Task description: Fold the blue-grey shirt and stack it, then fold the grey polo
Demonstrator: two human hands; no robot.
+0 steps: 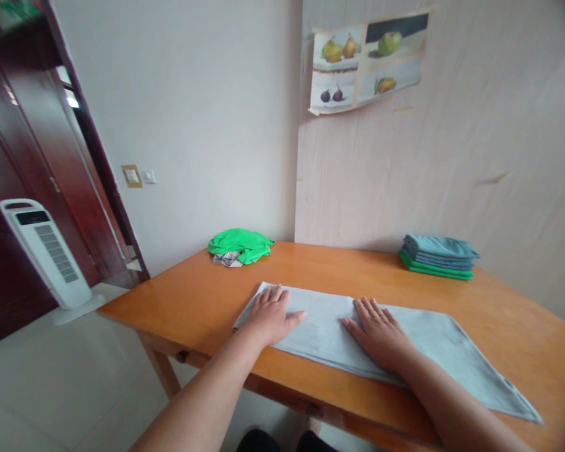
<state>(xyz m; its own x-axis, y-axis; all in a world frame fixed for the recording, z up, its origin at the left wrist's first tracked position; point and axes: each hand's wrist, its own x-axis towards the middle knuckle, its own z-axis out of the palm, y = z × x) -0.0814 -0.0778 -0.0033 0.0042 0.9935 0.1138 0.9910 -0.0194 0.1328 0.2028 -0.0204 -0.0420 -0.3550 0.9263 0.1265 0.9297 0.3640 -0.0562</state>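
A light grey-blue garment [320, 323] lies flat and folded into a long strip along the front of the wooden table. My left hand [274, 317] rests flat on its left end, fingers stretched out and thumb apart. Farther right, my right hand [379, 333] presses flat near the garment's middle, with its fingers spread. Neither hand grips the cloth. Past my right forearm, the garment widens and tapers to a pointed corner near the table's front edge. Part of the cloth is hidden under my hands and right forearm.
A crumpled bright green cloth [240, 245] sits at the table's back left, with a striped piece beneath it. At the back right stands a stack of folded blue and green clothes [437, 257]. Walls border the wooden table [179, 301]. A white tower fan [49, 254] stands on the floor.
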